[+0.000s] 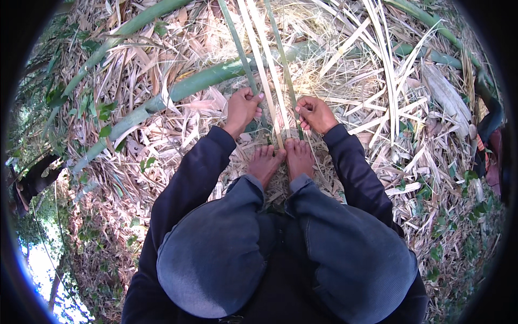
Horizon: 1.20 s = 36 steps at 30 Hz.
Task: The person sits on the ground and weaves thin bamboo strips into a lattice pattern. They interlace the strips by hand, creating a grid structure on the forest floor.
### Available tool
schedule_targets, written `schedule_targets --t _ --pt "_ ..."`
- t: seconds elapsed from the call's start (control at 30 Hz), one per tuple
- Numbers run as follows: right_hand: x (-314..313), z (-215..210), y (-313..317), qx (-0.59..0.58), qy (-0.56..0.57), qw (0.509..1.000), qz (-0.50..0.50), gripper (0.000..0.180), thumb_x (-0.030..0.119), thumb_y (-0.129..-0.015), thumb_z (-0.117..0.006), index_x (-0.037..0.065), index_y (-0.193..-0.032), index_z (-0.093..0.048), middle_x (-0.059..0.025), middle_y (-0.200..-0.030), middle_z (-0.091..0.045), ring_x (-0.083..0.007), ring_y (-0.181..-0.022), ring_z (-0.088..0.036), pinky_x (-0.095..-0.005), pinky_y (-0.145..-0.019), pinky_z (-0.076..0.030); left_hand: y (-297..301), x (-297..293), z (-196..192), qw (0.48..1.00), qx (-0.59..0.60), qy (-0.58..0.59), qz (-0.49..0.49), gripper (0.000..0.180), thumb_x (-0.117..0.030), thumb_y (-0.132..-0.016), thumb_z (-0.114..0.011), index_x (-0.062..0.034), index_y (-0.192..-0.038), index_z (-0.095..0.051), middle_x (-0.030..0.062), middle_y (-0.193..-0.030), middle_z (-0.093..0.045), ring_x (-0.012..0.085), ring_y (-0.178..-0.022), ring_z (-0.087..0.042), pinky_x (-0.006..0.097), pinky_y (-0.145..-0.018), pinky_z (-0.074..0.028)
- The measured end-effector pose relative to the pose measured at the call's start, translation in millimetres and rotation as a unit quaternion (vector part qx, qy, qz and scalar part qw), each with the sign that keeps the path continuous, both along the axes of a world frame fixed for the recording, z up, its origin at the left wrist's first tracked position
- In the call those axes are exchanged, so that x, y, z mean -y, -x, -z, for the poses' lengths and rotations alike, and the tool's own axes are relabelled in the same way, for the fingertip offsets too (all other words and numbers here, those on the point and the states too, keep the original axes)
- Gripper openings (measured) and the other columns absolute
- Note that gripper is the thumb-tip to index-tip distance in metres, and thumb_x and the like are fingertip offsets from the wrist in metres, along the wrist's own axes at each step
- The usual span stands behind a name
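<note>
Ahead of my bare feet [276, 161], my left hand [244, 112] is closed, with a green bamboo strip [237, 43] running up and away from its fingers. My right hand [317, 114] pinches a second green strip [283, 56] between thumb and fingers. Between the hands lie two pale split bamboo strips [265, 70]; they converge toward my toes, and the left one reaches the gap between my feet. Both hands are low over the leaf litter, apart from each other. The far ends of all the strips leave the picture at the top.
A thick green bamboo pole [205, 80] lies across the ground beyond my hands. Pale split strips [389, 70] lie in a bundle to the right, near fine shavings [310, 75]. Another green pole [137, 24] crosses the upper left. Dry leaves [151, 173] cover the ground.
</note>
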State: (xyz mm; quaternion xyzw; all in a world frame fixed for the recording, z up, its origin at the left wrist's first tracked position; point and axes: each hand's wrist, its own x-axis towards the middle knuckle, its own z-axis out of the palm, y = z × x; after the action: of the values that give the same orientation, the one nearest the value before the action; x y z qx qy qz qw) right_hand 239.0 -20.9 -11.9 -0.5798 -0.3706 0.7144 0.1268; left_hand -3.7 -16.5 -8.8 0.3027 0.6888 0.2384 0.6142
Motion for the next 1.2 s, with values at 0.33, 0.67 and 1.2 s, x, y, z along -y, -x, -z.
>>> schedule_targets --t 0.33,0.67,1.2 --pt "3 -9 -4 0.013 -0.004 1.0 -0.013 0.011 0.015 -0.098 -0.06 0.004 -0.1 -0.063 -0.0026 -0.069 -0.059 -0.009 -0.051 -0.057 -0.0249 -0.047 -0.047 -1 6 -7 1.0 0.009 -0.023 -0.006 0.027 -0.018 -0.093 -0.07 -0.0043 -0.078 -0.052 0.0026 -0.068 -0.055 0.0105 -0.053 -0.058 0.024 -0.045 -0.049" --pt "-23 -65 -34 0.102 -0.114 0.988 0.015 0.019 0.021 -0.097 -0.06 0.004 -0.102 -0.066 -0.0058 -0.07 -0.062 -0.0107 -0.054 -0.061 -0.029 -0.048 -0.048 5 13 -5 0.999 0.033 0.0 -0.027 0.019 -0.02 -0.096 -0.067 -0.0035 -0.09 -0.059 0.0015 -0.075 -0.058 0.009 -0.058 -0.06 0.023 -0.05 -0.052" --pt "-74 -8 -219 0.448 -0.312 0.82 0.172 0.016 0.015 -0.088 -0.067 0.004 -0.099 -0.065 -0.0135 -0.085 -0.064 -0.0295 -0.078 -0.063 -0.0387 -0.074 -0.051 20 10 -4 0.997 0.067 0.001 -0.026 0.024 -0.02 -0.099 -0.061 0.0003 -0.111 -0.06 0.0042 -0.087 -0.061 0.011 -0.066 -0.062 0.024 -0.056 -0.054"
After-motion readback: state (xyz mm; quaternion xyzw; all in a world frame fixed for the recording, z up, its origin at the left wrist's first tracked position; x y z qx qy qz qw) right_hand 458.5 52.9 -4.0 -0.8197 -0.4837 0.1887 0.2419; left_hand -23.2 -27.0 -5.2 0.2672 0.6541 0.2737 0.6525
